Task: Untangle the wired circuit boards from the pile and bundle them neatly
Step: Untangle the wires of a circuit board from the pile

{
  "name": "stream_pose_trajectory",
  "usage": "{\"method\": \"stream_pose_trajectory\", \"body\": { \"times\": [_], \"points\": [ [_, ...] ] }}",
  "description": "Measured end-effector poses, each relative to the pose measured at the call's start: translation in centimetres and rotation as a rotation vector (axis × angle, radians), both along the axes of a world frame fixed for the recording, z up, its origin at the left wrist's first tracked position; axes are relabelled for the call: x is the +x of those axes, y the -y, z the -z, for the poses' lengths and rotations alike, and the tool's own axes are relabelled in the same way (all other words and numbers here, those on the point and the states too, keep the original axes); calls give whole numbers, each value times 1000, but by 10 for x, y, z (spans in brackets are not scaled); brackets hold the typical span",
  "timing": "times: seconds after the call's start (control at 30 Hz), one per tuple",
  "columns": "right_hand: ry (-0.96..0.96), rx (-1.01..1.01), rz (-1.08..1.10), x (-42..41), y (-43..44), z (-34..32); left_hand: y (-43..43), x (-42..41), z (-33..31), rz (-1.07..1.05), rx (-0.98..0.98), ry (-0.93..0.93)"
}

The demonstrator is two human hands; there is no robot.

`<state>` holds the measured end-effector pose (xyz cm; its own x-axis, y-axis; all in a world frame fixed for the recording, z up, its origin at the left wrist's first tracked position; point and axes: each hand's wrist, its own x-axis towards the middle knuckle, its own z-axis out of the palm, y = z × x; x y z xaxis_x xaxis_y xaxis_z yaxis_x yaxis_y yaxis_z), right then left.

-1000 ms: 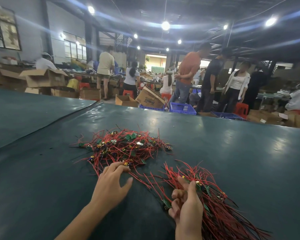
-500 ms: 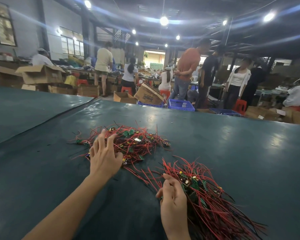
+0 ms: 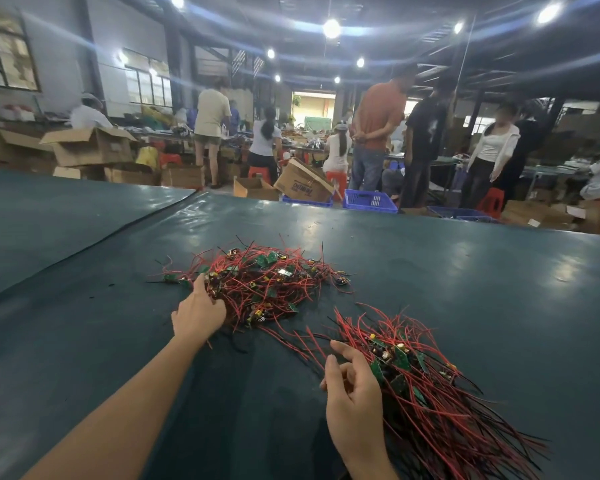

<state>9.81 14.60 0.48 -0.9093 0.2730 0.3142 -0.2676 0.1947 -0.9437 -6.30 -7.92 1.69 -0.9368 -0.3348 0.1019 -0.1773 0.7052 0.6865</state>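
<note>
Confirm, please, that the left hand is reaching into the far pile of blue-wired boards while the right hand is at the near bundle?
No: the head view shows red wires. The left hand reaches into the far pile of red-wired boards while the right hand is at the near bundle.
</note>
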Motion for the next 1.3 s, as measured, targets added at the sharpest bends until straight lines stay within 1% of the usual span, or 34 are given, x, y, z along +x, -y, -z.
{"method": "stream_pose_trajectory", "body": {
  "times": [0.07, 0.17, 0.27, 0.4, 0.47, 0.6, 0.8, 0.93, 1.0, 1.07, 1.17, 1.23, 1.3],
  "points": [
    [4, -6, 4, -1, 0, 0, 4, -8, -2, -19, 57, 67],
    [18, -10, 5, -3, 1, 1, 6, -12, -5, -15, 20, 98],
    [31, -9, 2, -4, 2, 1, 7, -12, -4, -43, 104, -15],
    [44, -14, -2, -4, 3, 0, 1, -19, -15, -14, 414, -174],
    [49, -27, -7, -3, 3, -1, -3, -23, -22, -22, 464, -187],
    [48, -42, -12, -2, 3, -3, -8, -27, -25, 25, 351, -140],
    [50, -51, -15, 1, 2, -4, -2, -32, -27, -5, 326, -23],
    [44, -63, -24, -1, 3, -5, -4, -35, -30, 67, 114, 26],
    [40, -61, -35, -1, 5, -4, -4, -34, -28, 85, 73, 39],
    [42, -58, -53, 0, 7, -4, -1, -33, -25, 53, 39, 63],
    [50, -57, -65, 0, 9, -2, 1, -36, -23, 21, -60, 21],
    [52, -64, -68, -2, 9, -2, 1, -39, -26, 73, -23, 14],
    [56, -70, -79, -5, 10, -2, -1, -38, -28, 104, 17, 61]
  ]
}}
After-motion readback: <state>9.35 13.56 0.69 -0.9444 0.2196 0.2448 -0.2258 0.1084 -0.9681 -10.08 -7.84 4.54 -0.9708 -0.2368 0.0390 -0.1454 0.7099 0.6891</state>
